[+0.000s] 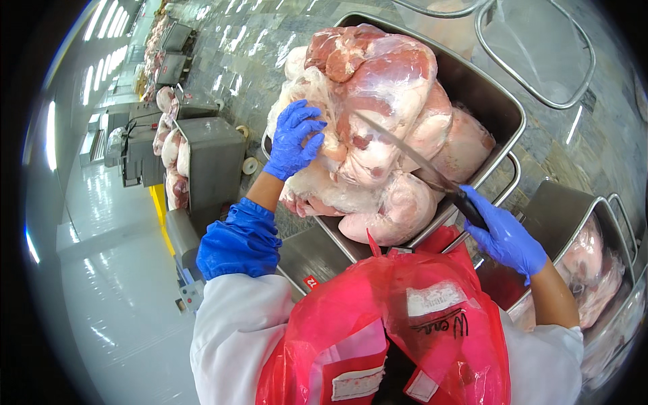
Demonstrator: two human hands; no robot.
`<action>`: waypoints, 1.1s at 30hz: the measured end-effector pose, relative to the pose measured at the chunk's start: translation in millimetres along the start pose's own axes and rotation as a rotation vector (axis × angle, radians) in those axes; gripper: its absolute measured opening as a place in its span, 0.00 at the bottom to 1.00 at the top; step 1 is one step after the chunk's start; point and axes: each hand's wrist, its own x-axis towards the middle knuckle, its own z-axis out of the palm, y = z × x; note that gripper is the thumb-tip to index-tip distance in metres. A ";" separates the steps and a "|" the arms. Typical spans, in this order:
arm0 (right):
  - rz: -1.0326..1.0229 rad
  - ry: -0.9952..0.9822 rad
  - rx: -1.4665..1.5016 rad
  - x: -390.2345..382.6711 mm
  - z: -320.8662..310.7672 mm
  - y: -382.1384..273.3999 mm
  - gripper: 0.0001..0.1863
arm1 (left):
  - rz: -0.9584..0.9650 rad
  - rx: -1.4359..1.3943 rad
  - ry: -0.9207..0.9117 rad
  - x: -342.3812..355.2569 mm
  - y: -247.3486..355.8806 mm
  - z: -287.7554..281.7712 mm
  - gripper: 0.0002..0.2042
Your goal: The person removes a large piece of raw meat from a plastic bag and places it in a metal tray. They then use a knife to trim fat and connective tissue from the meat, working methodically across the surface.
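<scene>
A large steel bin (503, 145) in front of me is heaped with big raw cuts of meat (395, 77), pink-red with pale fat and skin. My left hand (295, 138), in a blue glove, is on the left side of the heap, its fingers curled over a loose, whitish flap of fat (312, 94). In a thinner blue glove, my right hand (506, 233) grips the black handle of a long knife (422, 160) at the bin's right edge. The blade points up and left across the heap, its tip near the top cut.
At lower right, another steel bin (574, 196) holds more meat. A looped metal handle (580, 81) of a cart lies beyond the bin, at upper right. Along the left stand steel bins of meat (216, 148) and machinery on a wet tiled floor. My red plastic apron (385, 297) touches the near edge.
</scene>
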 end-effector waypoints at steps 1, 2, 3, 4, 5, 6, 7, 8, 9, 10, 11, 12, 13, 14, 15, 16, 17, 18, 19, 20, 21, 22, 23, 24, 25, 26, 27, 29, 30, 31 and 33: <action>0.023 -0.014 -0.033 -8.7 -0.1 -0.7 0.33 | 0.010 -0.015 0.003 2.8 -2.8 1.2 0.10; 0.039 -0.024 -0.054 -13.4 -0.5 -4.2 0.34 | 0.011 0.002 0.013 6.6 -6.0 2.1 0.10; 0.054 -0.031 -0.074 -18.0 -0.8 -7.5 0.34 | 0.012 0.019 0.022 11.3 -9.8 2.2 0.11; 0.064 -0.038 -0.082 -18.8 -1.8 -13.1 0.35 | 0.008 0.034 0.031 16.8 -11.1 2.0 0.11; 0.073 -0.042 -0.089 -18.2 -2.4 -18.0 0.35 | -0.034 -0.001 0.070 27.5 -8.2 -0.2 0.12; 0.090 -0.054 -0.064 -17.0 -2.6 -22.7 0.36 | -0.076 -0.036 0.108 40.2 -4.0 -2.3 0.13; 0.104 -0.071 -0.041 -14.5 -2.3 -28.4 0.37 | -0.124 -0.068 0.146 46.9 -4.2 -2.6 0.13; 0.114 -0.091 -0.018 -12.7 -1.3 -35.2 0.38 | -0.198 -0.139 0.188 46.5 -17.9 2.3 0.13; 0.146 -0.116 -0.042 -10.1 -0.8 -43.4 0.38 | -0.244 -0.203 0.128 45.5 -32.8 3.8 0.14; 0.181 -0.141 -0.066 -6.7 -2.1 -52.2 0.39 | -0.290 -0.270 0.068 45.7 -49.0 5.1 0.15; 0.216 -0.165 -0.091 -4.6 -4.2 -59.2 0.39 | -0.333 -0.338 0.008 46.0 -66.3 8.2 0.16; 0.209 -0.193 -0.097 -4.0 -6.0 -65.1 0.37 | -0.404 -0.558 -0.081 36.3 -87.5 15.2 0.19; 0.212 -0.210 -0.100 -3.9 -8.5 -70.0 0.36 | -0.385 -0.539 -0.074 33.2 -100.2 23.7 0.20; 0.214 -0.226 -0.101 -3.8 -9.5 -73.8 0.34 | -0.364 -0.520 -0.069 32.0 -108.0 29.9 0.21; 0.205 -0.203 -0.110 -3.4 -8.7 -76.8 0.34 | -0.344 -0.500 -0.063 28.7 -115.5 34.6 0.22; 0.200 -0.177 -0.117 -3.4 -7.6 -79.4 0.33 | -0.400 -0.514 -0.061 28.9 -118.3 38.0 0.23; 0.194 -0.158 -0.122 -3.0 -6.9 -83.3 0.32 | -0.457 -0.526 -0.058 28.8 -121.1 40.9 0.24; 0.186 -0.139 -0.128 -2.3 -6.0 -87.0 0.32 | -0.514 -0.536 -0.055 27.7 -124.1 42.9 0.25; 0.173 -0.130 -0.136 -0.5 -6.1 -93.4 0.31 | -0.543 -0.561 -0.073 21.7 -131.5 41.7 0.25; 0.177 -0.132 -0.152 1.0 -6.6 -99.9 0.30 | -0.571 -0.587 -0.091 15.7 -138.3 39.2 0.25; 0.180 -0.133 -0.168 2.3 -6.4 -105.5 0.30 | -0.600 -0.611 -0.108 9.8 -144.0 38.9 0.25; 0.231 -0.124 -0.183 4.8 -8.5 -108.2 0.29 | -0.684 -0.515 -0.260 32.3 -116.0 27.7 0.23; 0.274 -0.142 -0.173 7.7 -9.5 -115.9 0.28 | -0.668 -0.569 -0.214 22.2 -116.2 25.8 0.22; 0.319 -0.162 -0.163 10.5 -10.4 -123.7 0.27 | -0.653 -0.623 -0.168 10.4 -121.1 28.0 0.22; 0.392 -0.187 -0.119 15.4 -13.3 -132.7 0.25 | -0.635 -0.676 -0.123 2.4 -125.0 28.1 0.21; 0.475 -0.205 -0.069 20.1 -15.5 -140.4 0.24 | -0.608 -0.684 -0.120 1.5 -126.4 30.4 0.20; 0.520 -0.206 -0.034 25.7 -17.1 -148.0 0.26 | -0.618 -0.701 -0.086 3.0 -127.4 34.8 0.19; 0.604 -0.227 0.035 37.9 -18.5 -156.3 0.32 | -0.658 -0.731 -0.018 -4.8 -130.3 46.3 0.19; 0.591 -0.262 0.054 41.5 -20.9 -155.4 0.31 | -0.664 -0.747 -0.023 -8.7 -132.7 50.0 0.18; 0.604 -0.252 0.064 44.0 -22.7 -157.9 0.31 | -0.666 -0.762 -0.030 -10.0 -135.5 52.6 0.18; 0.633 -0.226 0.082 46.4 -23.3 -165.1 0.30 | -0.647 -0.755 -0.018 -12.4 -137.8 60.6 0.17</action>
